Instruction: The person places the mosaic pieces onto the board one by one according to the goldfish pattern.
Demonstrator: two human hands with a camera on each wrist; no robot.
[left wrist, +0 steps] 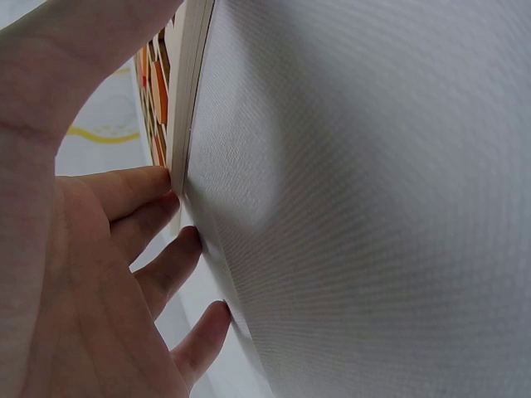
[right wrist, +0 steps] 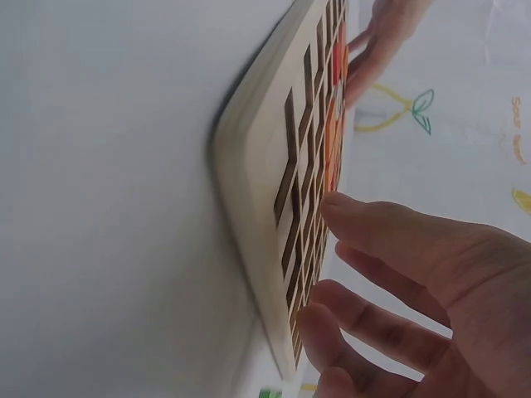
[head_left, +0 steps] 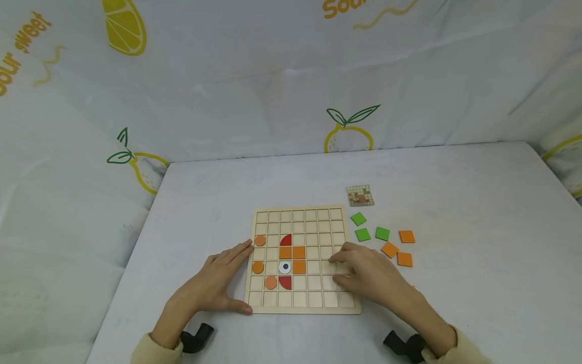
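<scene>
seven columns (head_left: 312, 253) run near-to-far along the squarish board (head_left: 304, 310).

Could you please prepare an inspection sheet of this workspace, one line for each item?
Surface: white table, flat.
Job's things: gridded wooden board with nine visible pieces, including an eye disc; three loose green tiles and several orange tiles to its right; small pattern card near its far right corner.
Clutter: nothing seen.
Left hand: touches the board's left edge.
Right hand: at the board's right side, fingers bent, no piece visible in it.
Cables: nothing seen.
Surroundings: white cloth printed with lemons and words.
</scene>
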